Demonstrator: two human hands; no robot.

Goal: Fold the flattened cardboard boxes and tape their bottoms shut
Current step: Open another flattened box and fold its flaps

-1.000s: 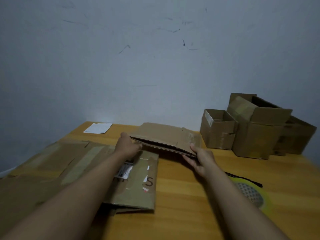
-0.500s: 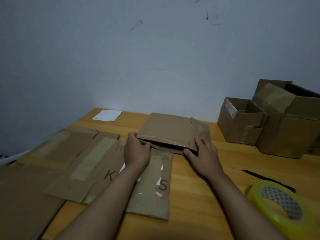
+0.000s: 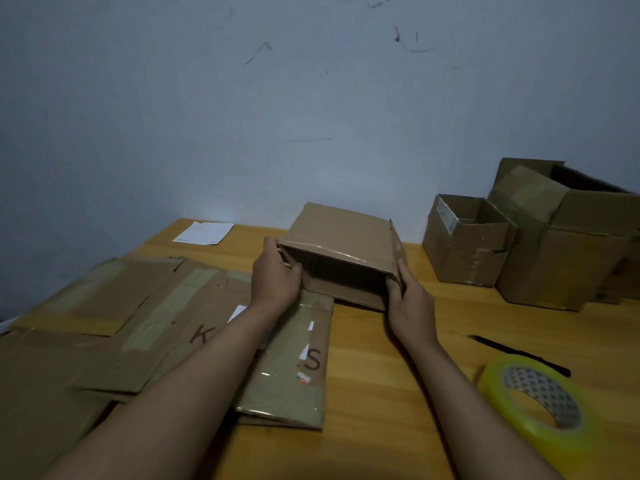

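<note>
Head view, wooden table [image 3: 398, 393]. Centre: cardboard box [image 3: 341, 233] opened into a sleeve, open end toward camera, lower edge on table. Left hand [image 3: 275, 277] grips its L edge, fingers curled round the wall; right hand [image 3: 410, 299] grips its R edge w/ thumb along the side. Flattened boxes [image 3: 138, 323] lie at L, handwritten "K" and "S" legible; sticker text too small to read. Tape roll [image 3: 540, 403] and black pen [image 3: 519, 353] at R. Assembled boxes [image 3: 519, 244] stand far R; paper sheet [image 3: 204, 233] near wall.

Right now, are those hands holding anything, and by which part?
Yes: both hold one half-opened cardboard box. The left hand grips its left side edge, the right hand its right side edge, at the open end facing the person.
</note>
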